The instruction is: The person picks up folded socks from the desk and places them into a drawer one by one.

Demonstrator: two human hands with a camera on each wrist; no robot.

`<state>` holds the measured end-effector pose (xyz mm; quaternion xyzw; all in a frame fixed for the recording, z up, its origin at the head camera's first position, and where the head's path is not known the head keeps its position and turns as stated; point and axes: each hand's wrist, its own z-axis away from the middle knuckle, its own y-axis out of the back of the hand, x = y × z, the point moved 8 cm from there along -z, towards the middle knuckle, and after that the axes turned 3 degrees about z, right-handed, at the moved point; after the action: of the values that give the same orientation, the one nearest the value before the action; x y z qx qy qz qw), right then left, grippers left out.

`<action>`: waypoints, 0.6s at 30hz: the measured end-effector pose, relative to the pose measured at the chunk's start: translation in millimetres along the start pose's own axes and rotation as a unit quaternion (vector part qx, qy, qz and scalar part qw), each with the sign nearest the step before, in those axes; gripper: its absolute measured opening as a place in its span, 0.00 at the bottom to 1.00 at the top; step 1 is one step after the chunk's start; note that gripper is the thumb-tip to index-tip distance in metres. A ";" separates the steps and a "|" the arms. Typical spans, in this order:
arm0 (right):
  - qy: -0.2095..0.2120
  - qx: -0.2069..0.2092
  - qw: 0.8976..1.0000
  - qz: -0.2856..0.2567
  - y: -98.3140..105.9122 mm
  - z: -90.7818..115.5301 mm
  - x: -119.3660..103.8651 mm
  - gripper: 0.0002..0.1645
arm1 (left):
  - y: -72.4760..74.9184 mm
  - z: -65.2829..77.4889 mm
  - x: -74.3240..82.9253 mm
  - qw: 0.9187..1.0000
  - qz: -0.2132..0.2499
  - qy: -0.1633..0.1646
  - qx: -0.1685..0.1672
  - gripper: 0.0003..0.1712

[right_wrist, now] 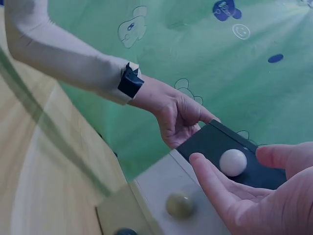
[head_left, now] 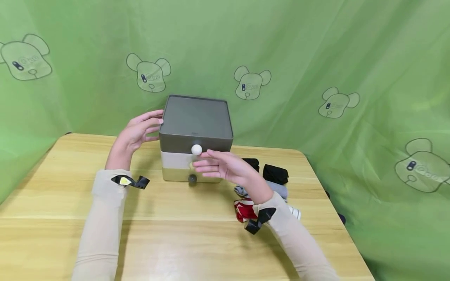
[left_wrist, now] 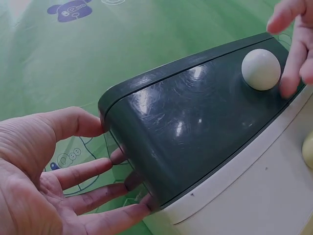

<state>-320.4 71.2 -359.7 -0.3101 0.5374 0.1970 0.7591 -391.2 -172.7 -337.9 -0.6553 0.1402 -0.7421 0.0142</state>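
A small three-drawer box (head_left: pixel 197 117) with a dark grey top tier, a white middle tier and a yellow bottom tier stands toward the back of the table. My left hand (head_left: pixel 142 128) rests its fingertips against the left side of the dark top tier, fingers nearly straight, as the left wrist view also shows. My right hand (head_left: pixel 228 166) is at the front, thumb and fingers apart on either side of the round white knob (right_wrist: pixel 233 162). Below that knob are a yellow knob (right_wrist: pixel 180 204) and a dark knob (head_left: pixel 192 179).
Right of the box lie several folded cloth items: a black bundle (head_left: pixel 275 174), a grey-blue one (head_left: pixel 277 189) and a red-and-white one (head_left: pixel 245 210), partly hidden by the right arm. A green curtain (head_left: pixel 281 47) hangs behind the wooden table (head_left: pixel 168 242).
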 end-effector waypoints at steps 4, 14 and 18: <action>-0.016 -0.002 0.997 -0.071 -3.5 -10.7 8.3 0.30 | -0.2 0.1 0.0 1.000 0.002 0.004 0.005 0.36; -0.023 0.000 0.984 -0.175 -11.8 -23.3 11.5 0.25 | -0.5 -1.3 -0.5 1.000 0.023 0.009 0.002 0.37; -0.027 0.004 0.979 -0.203 -12.3 -23.9 12.6 0.24 | 0.2 -1.0 -0.9 1.000 0.028 0.010 -0.002 0.38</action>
<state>-324.8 45.5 -373.8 -0.4040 0.4432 0.0447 0.7990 -392.2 -172.5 -338.9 -0.6439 0.1605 -0.7474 0.0326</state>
